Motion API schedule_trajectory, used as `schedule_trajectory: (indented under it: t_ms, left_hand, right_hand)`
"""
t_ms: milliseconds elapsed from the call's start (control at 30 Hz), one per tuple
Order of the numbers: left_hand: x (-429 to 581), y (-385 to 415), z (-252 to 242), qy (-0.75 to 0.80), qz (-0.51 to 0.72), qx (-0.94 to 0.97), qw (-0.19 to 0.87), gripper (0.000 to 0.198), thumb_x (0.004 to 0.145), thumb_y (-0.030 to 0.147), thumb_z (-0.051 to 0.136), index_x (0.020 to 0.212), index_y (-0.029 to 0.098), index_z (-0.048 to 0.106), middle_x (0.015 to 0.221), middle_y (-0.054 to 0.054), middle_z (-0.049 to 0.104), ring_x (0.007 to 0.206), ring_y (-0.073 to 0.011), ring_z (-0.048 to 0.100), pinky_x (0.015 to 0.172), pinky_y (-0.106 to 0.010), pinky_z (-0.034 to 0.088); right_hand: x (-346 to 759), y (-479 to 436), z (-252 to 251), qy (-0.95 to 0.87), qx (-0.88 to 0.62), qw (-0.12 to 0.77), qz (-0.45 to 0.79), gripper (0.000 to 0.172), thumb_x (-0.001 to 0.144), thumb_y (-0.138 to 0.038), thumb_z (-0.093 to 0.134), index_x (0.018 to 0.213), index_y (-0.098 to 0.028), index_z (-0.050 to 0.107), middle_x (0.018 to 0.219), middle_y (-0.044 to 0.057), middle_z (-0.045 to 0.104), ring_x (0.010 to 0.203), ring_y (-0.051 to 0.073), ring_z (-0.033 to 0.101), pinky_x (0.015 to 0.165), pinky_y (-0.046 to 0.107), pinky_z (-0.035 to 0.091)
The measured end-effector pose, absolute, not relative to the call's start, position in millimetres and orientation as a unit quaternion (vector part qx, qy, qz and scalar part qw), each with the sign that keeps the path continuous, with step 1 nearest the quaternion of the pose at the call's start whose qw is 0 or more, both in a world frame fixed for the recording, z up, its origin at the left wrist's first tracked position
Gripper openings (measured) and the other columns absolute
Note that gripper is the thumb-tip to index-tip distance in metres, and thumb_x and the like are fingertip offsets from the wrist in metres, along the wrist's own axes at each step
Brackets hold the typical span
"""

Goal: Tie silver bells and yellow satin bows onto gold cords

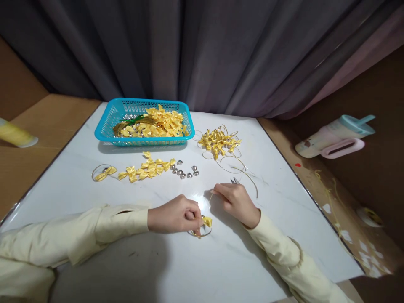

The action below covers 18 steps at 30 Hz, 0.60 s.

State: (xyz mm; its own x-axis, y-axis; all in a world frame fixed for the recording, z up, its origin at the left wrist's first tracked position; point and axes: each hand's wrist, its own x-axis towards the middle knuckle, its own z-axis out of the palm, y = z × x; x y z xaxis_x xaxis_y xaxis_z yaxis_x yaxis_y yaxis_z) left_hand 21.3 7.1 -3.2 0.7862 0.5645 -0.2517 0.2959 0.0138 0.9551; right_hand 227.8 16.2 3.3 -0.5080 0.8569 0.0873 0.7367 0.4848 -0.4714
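Observation:
Near the middle of the white table, my left hand (178,213) pinches a looped gold cord (208,232) between thumb and fingers. On that loop sit a yellow satin bow (207,221) and a small silver bead, partly covered by my fingers. My right hand (236,203), up and to the right, has its thumb and forefinger closed on a thin cord end (211,197) running down toward the loop. Dark pointed metal tips (234,181), like those of scissors, show just past its knuckles; whether the hand holds them I cannot tell.
A blue basket (143,141) of bows, cords and silver beads stands at the back. Before it lie loose bows (148,169), silver beads (179,172) and one corded bow (105,173). Corded bows (219,141) are heaped right. A tumbler (334,136) stands beyond the table's right edge.

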Motion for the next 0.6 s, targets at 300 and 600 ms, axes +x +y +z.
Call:
schedule_trajectory:
  t_ms: [300,600]
  left_hand:
    - [23,9,-3,0.299,0.138,0.658,0.678,0.023,0.081,0.030,0.056,0.068,0.012,0.056,0.075,-0.012,0.073,0.071,-0.0177,0.069,0.065,-0.024,0.052]
    - [24,8,-1,0.308,0.126,0.683,0.650,0.020,0.081,0.026,0.054,0.066,0.013,0.055,0.071,-0.011,0.072,0.067,-0.0167,0.068,0.059,-0.021,0.048]
  right_hand:
    - [234,25,17,-0.568,-0.457,0.307,0.612,0.035,0.085,-0.041,0.053,0.110,-0.020,0.040,0.051,-0.007,0.046,0.049,0.010,0.042,0.054,0.023,0.036]
    - [225,17,24,-0.371,-0.351,0.383,0.770,0.054,0.077,-0.034,0.064,0.123,-0.019,0.040,0.045,-0.012,0.033,0.038,0.006,0.037,0.047,0.022,0.039]
